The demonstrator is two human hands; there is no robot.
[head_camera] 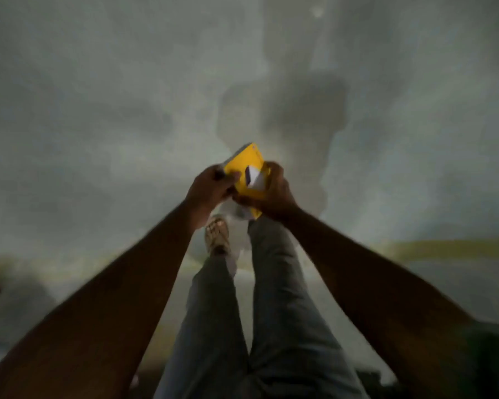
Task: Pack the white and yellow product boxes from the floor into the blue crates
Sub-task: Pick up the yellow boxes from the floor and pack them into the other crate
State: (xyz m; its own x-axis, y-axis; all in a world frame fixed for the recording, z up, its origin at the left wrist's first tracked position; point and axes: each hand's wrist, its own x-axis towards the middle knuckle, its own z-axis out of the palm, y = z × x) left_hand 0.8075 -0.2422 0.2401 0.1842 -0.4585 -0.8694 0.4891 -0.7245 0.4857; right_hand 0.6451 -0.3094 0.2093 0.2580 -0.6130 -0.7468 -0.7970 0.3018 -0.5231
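I am holding a yellow product box [244, 164] out in front of me with both arms stretched forward, above the grey, mottled concrete floor [98, 110]. My left hand [209, 188] is gripping the box's left edge, the fingers curled round it with the thumb lying across the yellow face. My right hand [272, 194] is gripping the right and lower side of the box, its fingers wrapped underneath and round the edge. The box is tilting, one corner pointing up and away from me, and a white patch with a dark stripe [252, 177] is showing on its yellow face between my two hands; a pale side of the box is showing along its upper left edge. The picture is blurred, so I cannot read any print on it. Below my hands my legs in grey-blue trousers [274, 312] are reaching forward, and my left foot in a light sandal [217, 234] is showing just below my left wrist, over the floor. A faded yellow line [444, 249] is running across the floor at the right, well apart from the box, and a dark stain is spreading over the floor beyond the box. No blue crate is showing in this view, and the box is touching nothing but my two hands
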